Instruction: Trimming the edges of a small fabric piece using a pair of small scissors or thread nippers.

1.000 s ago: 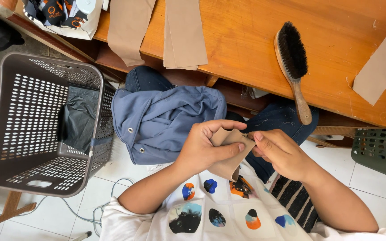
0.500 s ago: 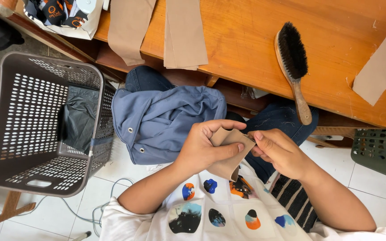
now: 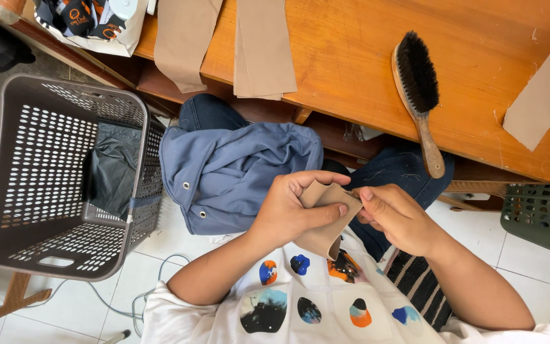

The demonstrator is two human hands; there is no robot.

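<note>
While both hands pinch it, tan fabric piece sits over lap, below counter edge. L hand fingers clenched on it; R hand fingers grip its right edge. Blue garment just beside.

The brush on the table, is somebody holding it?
No, the brush lies alone on the wooden table, while both hands, left hand and right hand, hold a tan fabric piece.

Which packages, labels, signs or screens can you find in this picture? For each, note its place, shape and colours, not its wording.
Printed bag: far left corner of the wooden table, at the picture's top edge; soft, crumpled, white with dark and orange printing.
No labels, signs or screens show elsewhere.
</note>
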